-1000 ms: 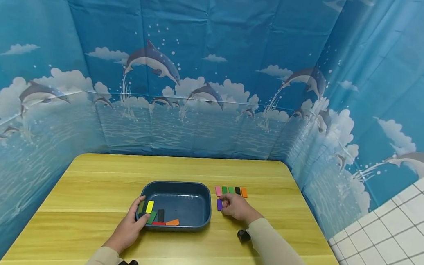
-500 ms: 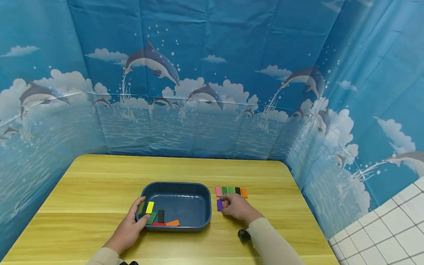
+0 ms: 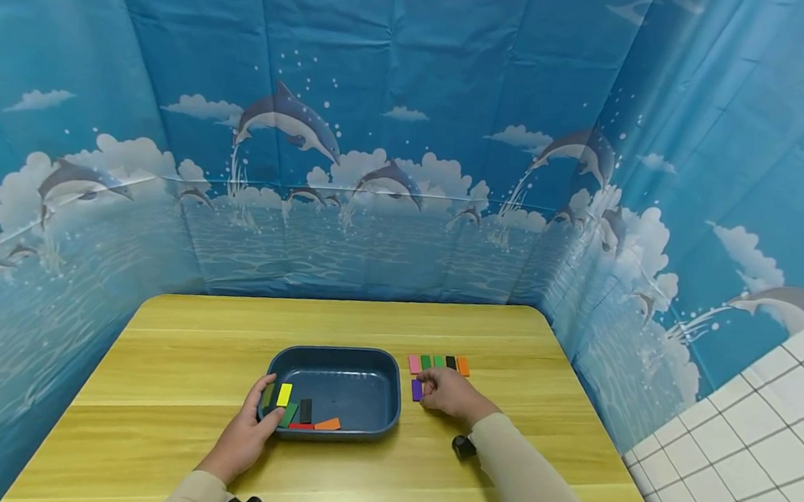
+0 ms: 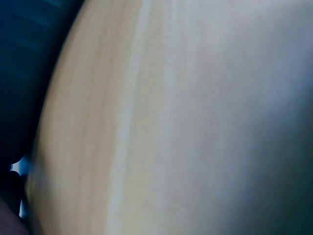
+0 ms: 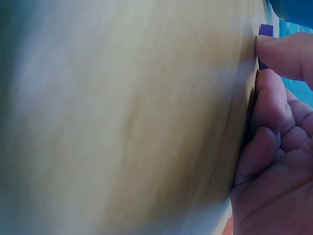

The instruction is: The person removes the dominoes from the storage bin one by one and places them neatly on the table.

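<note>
My left hand (image 3: 244,433) grips the near left corner of a dark blue plastic basin (image 3: 393,375), its thumb inside the rim and fingers along the left wall. Several coloured rectangular blocks lie inside, among them a yellow block (image 3: 284,394), a black block (image 3: 305,411) and an orange block (image 3: 328,424). To the basin's right, my right hand (image 3: 455,395) pinches a purple rectangular block (image 3: 416,390) at the table surface. In the right wrist view the thumb and curled fingers are at the purple block (image 5: 266,30). The left wrist view shows mostly blurred tabletop and the basin's wall (image 4: 29,73).
Just beyond my right hand a row of flat blocks lies on the wooden table (image 3: 341,321), from a pink block (image 3: 414,363) to an orange one at the right end. A blue dolphin-print curtain (image 3: 375,241) hangs behind the table and along its sides.
Both hands stay in place, and the purple block keeps its spot beside the basin. Only a very slight shift of the whole head view shows.
</note>
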Available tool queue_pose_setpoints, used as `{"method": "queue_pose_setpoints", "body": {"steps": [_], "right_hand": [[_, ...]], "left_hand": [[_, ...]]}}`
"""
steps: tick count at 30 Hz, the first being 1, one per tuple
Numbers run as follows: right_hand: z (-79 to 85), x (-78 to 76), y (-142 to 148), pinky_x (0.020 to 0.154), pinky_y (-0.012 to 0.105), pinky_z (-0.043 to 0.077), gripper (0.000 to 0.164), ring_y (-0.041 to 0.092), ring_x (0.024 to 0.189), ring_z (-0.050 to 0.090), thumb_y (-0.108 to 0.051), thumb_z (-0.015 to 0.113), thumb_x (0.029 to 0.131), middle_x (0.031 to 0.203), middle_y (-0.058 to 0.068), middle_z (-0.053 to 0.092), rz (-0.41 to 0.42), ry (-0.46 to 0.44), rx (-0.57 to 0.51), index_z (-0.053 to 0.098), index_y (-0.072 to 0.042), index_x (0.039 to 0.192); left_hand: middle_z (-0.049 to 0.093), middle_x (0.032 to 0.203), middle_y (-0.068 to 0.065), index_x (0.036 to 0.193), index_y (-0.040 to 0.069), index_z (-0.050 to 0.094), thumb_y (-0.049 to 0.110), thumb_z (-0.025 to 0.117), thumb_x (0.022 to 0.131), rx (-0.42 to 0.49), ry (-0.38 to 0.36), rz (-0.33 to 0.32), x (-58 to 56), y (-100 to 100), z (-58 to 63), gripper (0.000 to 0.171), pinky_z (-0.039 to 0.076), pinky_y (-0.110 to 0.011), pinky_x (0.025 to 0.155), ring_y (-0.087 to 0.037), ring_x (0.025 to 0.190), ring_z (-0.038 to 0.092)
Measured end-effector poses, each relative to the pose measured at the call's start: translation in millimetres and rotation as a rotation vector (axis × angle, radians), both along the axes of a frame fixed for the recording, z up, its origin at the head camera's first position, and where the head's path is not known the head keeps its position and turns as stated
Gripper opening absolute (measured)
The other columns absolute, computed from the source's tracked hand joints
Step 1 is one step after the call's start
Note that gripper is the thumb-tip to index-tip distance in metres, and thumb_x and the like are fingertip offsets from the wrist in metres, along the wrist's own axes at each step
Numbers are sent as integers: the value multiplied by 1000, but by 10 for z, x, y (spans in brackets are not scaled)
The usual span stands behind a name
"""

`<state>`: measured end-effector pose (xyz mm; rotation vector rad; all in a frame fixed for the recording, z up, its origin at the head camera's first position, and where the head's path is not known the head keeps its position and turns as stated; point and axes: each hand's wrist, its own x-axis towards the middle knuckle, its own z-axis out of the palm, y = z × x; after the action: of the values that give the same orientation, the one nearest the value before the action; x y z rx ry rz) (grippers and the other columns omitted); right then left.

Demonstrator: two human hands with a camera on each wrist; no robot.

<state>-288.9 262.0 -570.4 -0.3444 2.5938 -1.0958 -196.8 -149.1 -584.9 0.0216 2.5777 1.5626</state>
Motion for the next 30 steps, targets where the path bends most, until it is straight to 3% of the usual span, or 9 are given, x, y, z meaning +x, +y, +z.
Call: {"method": "queue_pose_setpoints", "body": {"steps": [16,27,30], "right_hand": [[-2,3,8,59,25,42,46,14,67,51,-4,80,89,83,2,60,7,26,-8,65,1,132],[40,2,83,56,25,38,52,14,62,47,-4,72,89,81,2,60,11,-37,-100,62,-1,140],[114,-35,91,59,26,40,45,14,63,48,-5,69,93,80,3,62,-2,-32,-111,63,0,137]], "left_hand": [[15,175,-21,166,32,17,38,53,111,-21,-11,1,24,18,44,66,29,-76,118,-54,156,24],[17,175,-21,166,31,18,39,53,111,-17,-6,1,33,16,53,66,30,-76,118,-54,156,25],[17,175,-21,166,31,18,38,53,111,-16,-5,0,35,14,59,66,29,-76,118,-54,156,25]]}}
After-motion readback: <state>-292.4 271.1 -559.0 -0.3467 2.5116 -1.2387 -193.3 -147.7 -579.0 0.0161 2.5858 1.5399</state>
